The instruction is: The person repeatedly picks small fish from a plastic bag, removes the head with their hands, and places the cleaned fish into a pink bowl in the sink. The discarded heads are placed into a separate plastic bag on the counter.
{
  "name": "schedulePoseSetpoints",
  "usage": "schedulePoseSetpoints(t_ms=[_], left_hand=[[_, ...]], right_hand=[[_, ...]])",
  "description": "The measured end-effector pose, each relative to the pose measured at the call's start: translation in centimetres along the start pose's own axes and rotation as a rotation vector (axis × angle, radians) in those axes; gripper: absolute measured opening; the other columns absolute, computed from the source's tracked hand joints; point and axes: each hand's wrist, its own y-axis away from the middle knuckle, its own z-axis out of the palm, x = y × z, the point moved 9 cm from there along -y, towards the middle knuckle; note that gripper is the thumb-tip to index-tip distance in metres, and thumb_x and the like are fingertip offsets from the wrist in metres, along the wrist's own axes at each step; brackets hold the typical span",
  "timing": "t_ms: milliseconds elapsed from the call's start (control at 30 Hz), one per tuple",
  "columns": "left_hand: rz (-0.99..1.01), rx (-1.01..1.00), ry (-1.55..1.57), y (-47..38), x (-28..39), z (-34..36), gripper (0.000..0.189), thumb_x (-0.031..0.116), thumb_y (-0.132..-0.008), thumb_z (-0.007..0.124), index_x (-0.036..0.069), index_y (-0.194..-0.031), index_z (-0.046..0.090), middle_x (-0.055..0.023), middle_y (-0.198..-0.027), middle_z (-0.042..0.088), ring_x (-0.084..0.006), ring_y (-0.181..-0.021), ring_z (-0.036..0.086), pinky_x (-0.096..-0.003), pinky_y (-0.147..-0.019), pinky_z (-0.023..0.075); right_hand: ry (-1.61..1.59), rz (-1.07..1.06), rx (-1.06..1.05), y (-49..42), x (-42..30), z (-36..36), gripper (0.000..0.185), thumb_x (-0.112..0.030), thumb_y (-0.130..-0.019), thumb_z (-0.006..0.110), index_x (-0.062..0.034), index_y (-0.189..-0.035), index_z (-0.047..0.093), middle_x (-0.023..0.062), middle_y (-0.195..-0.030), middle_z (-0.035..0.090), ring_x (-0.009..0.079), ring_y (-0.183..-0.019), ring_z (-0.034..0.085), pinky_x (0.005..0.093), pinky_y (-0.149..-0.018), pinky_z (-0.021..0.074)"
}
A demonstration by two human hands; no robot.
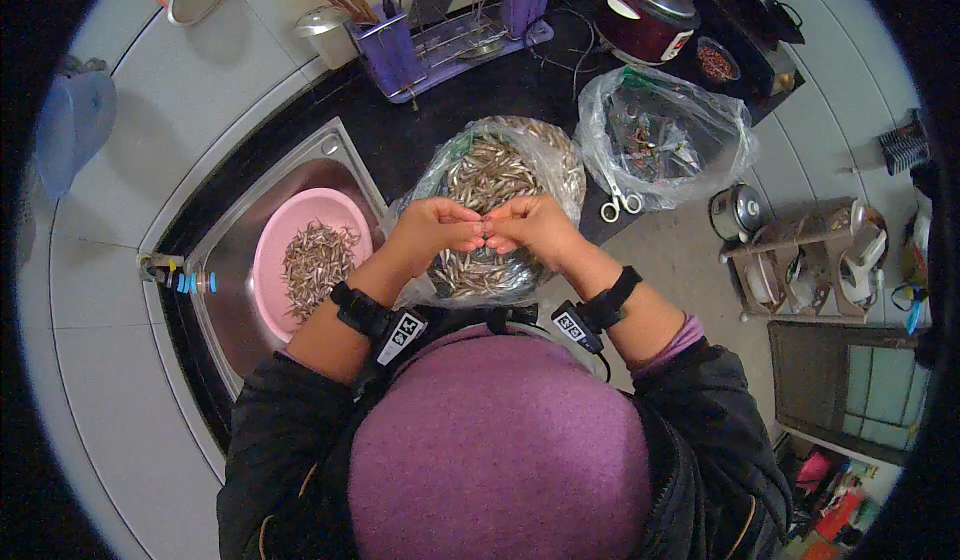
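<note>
Many small silvery fish (491,174) fill a clear plastic bag on the dark counter in front of me. My left hand (444,228) and my right hand (531,228) meet fingertip to fingertip above this bag. Thumbs and fingers are pinched together; whatever may lie between them, perhaps one small fish, is too small to make out. More small fish (319,267) lie in a pink plastic basin (271,222), which stands in the steel sink to the left. White-handled scissors (619,206) rest right of the fish bag, beside a second clear plastic bag (592,121) with scraps inside.
The steel sink (351,147) has a faucet (159,266) at its left. Behind the bags stand a purple dish rack (450,61) with chopsticks, a dark red rice cooker (643,24) and a small bowl (716,60) of reddish bits. A shelf rack (806,241) is at the right.
</note>
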Motion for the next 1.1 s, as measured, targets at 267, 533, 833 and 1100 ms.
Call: schedulePoseSetpoints(t_ms=[267, 533, 833, 1100], left_hand=[[0.349, 0.041, -0.552, 1.3, 4.0, 1.6, 0.013, 0.004, -0.067, 0.063, -0.001, -0.079, 0.059, -0.0026, -0.068, 0.059, -0.0061, -0.061, 0.054, -0.0195, -0.056, 0.0449], [0.204, 0.019, -0.32, 0.4, 3.0, 0.8, 0.008, 0.0, -0.069, 0.06, -0.001, -0.075, 0.056, -0.0051, -0.066, 0.058, -0.0096, -0.055, 0.056, -0.0219, -0.052, 0.0462], [0.092, -0.014, -0.201, 0.2, 1.8, 1.0, 0.011, -0.001, -0.064, 0.058, -0.002, -0.074, 0.054, -0.0065, -0.064, 0.057, -0.0115, -0.054, 0.055, -0.0221, -0.049, 0.0441], [0.05, -0.027, -0.05, 0.0, 1.2, 0.9, 0.011, 0.001, -0.067, 0.058, -0.002, -0.077, 0.054, -0.0078, -0.067, 0.058, -0.0125, -0.056, 0.056, -0.0227, -0.052, 0.0468]], right_hand=[[-0.358, 0.286, -0.112, 0.5, 1.1, 1.0, 0.014, -0.009, -0.077, 0.059, 0.0015, -0.085, 0.055, 0.0101, -0.075, 0.061, 0.0149, -0.061, 0.061, 0.0242, -0.055, 0.0524], [0.461, -0.278, 0.069, 0.4, -3.5, 0.6, 0.01, -0.012, -0.069, 0.062, -0.0026, -0.071, 0.058, 0.0048, -0.061, 0.059, 0.0129, -0.056, 0.058, 0.0256, -0.052, 0.0461], [0.788, -0.505, 0.029, 1.2, -5.7, 2.6, 0.011, -0.011, -0.063, 0.059, -0.002, -0.064, 0.053, 0.014, -0.061, 0.057, 0.0286, -0.055, 0.056, 0.0342, -0.052, 0.0446], [0.845, -0.611, 0.03, 1.4, -5.0, 2.9, 0.014, -0.012, -0.072, 0.055, -0.0014, -0.076, 0.047, 0.0151, -0.069, 0.052, 0.028, -0.063, 0.053, 0.0341, -0.058, 0.0427]])
